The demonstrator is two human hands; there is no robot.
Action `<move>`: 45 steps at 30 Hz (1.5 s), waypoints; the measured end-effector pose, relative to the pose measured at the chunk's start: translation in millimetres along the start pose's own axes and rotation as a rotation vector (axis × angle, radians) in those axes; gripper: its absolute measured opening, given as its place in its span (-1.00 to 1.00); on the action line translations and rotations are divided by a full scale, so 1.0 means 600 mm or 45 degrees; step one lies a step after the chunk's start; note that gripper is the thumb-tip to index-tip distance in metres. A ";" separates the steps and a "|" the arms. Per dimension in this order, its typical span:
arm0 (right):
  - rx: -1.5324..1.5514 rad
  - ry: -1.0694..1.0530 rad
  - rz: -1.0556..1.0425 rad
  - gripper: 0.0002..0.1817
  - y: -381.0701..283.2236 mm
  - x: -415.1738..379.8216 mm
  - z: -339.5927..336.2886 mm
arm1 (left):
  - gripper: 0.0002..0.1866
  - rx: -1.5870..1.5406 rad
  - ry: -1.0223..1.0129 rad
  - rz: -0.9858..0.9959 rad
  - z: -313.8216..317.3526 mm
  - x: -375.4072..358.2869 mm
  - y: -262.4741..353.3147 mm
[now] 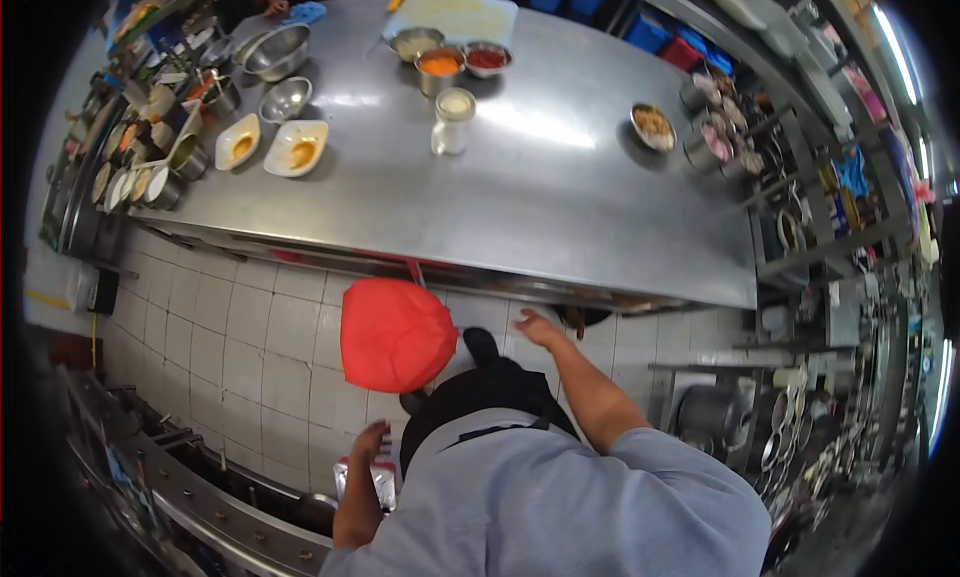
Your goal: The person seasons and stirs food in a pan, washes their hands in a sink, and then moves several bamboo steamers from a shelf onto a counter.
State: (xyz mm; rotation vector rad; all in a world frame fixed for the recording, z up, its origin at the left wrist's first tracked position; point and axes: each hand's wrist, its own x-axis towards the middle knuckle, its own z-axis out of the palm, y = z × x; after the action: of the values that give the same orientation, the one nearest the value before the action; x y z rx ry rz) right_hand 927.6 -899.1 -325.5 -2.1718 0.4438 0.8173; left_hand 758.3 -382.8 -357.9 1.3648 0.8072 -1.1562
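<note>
My right hand [540, 329] hangs with its fingers loosely stretched out, just below the front edge of the steel table [400, 212]. Lower down on the other side, my left hand [370, 440] has its fingers apart and holds nothing. Between my left hand and the table stands a rounded red thing [396, 335] with a creased surface, like a bin covered by a plastic bag. A shiny silver packet or tray [382, 485] shows beside my left forearm, partly hidden by it. My dark shoe [480, 347] is just right of the red thing.
On the table are a clear jar [452, 122], bowls of orange [440, 65] and red food [487, 59], two white dishes with sauce [297, 149] and a bowl of food [653, 127]. A cooking range [200, 507] runs behind me. Another person's hand [276, 9] shows far left.
</note>
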 end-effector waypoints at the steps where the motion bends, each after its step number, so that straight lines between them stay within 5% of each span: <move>1: 0.153 0.073 0.069 -0.15 0.024 -0.032 -0.005 | -0.22 0.062 -0.068 0.023 -0.011 0.017 0.032; 5: 0.603 0.218 0.352 -0.20 0.114 -0.080 -0.037 | -0.18 0.339 -0.104 0.164 0.053 0.040 0.223; 7: 0.878 0.340 0.223 -0.14 0.121 -0.101 -0.070 | -0.25 0.329 -0.161 0.329 0.113 0.064 0.307; 10: 0.716 0.416 0.093 -0.11 0.134 -0.070 -0.098 | -0.32 0.235 -0.201 0.486 0.247 0.086 0.410; 12: 0.971 0.388 0.064 -0.33 0.161 -0.020 -0.114 | -0.35 0.289 -0.253 0.559 0.343 0.124 0.460; 17: 1.556 0.552 0.076 -0.42 0.180 0.086 -0.117 | -0.39 -0.010 -0.004 0.678 0.538 0.259 0.553; 21: 1.746 0.562 -0.273 -0.42 0.197 0.164 -0.120 | -0.39 -0.351 0.099 0.702 0.613 0.337 0.612; 22: 2.108 0.429 -0.300 -0.44 0.175 0.160 -0.141 | -0.40 -0.415 0.118 0.710 0.626 0.348 0.620; 27: 2.381 0.216 -0.149 -0.45 0.102 0.133 -0.192 | -0.40 -0.592 0.208 0.732 0.671 0.362 0.637; 34: 2.085 0.362 -0.189 -0.43 0.136 0.149 -0.161 | -0.41 -0.774 0.181 0.732 0.633 0.385 0.612; 38: 2.379 0.188 -0.312 -0.40 0.161 0.179 -0.165 | -0.42 -0.831 0.135 0.737 0.615 0.398 0.609; 45: 2.282 0.374 -0.338 -0.40 0.165 0.216 -0.148 | -0.43 -0.866 -0.015 0.731 0.615 0.407 0.602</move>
State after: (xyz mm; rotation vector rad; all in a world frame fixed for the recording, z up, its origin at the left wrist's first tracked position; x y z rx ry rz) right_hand 1006.2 -1037.9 -421.0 -0.5841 0.6288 -0.1902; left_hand 1098.9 -833.2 -441.5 0.9142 0.6492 -0.3781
